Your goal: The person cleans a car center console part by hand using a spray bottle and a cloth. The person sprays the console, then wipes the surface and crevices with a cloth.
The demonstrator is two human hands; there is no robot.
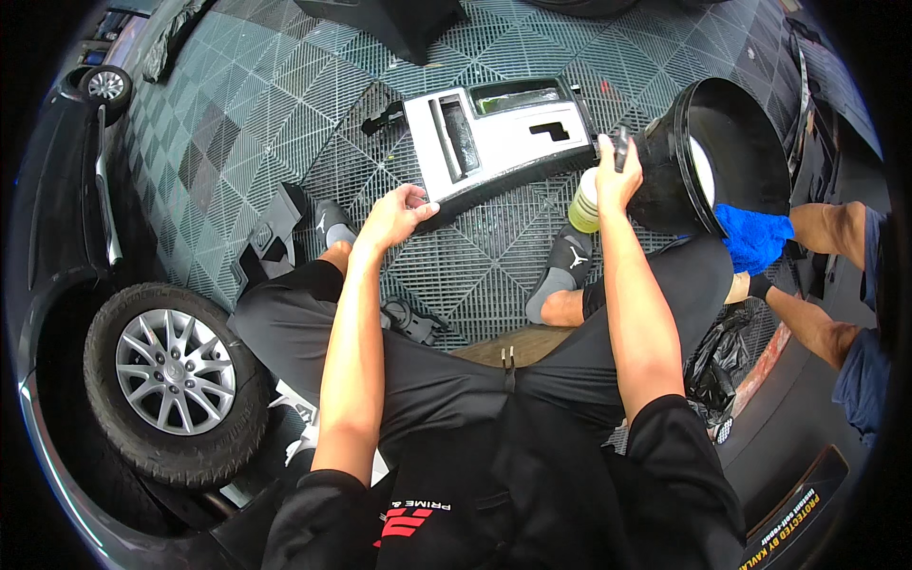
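Observation:
A car's centre console trim panel [499,153] with a white face, black sides and a stepped gear-shift cut-out sits tilted before me, over the floor. My left hand [399,217] has its near left corner between thumb and fingers. At the panel's right end, my right hand [618,178] grips a small dark tool [622,148], mostly hidden by the fingers. Its thumb is close to the panel's edge; I cannot tell whether they touch. Just left of my right wrist stands a yellow-green container [585,206] with a pale top.
A black bucket [659,182] stands at right, something white inside. Beside it, another person's hand [741,285] is near a blue cloth [755,231]. A car wheel [174,370] is at left, with grey trim [274,228] on the grated tile floor [491,263]. Black plastic [716,356] lies at right.

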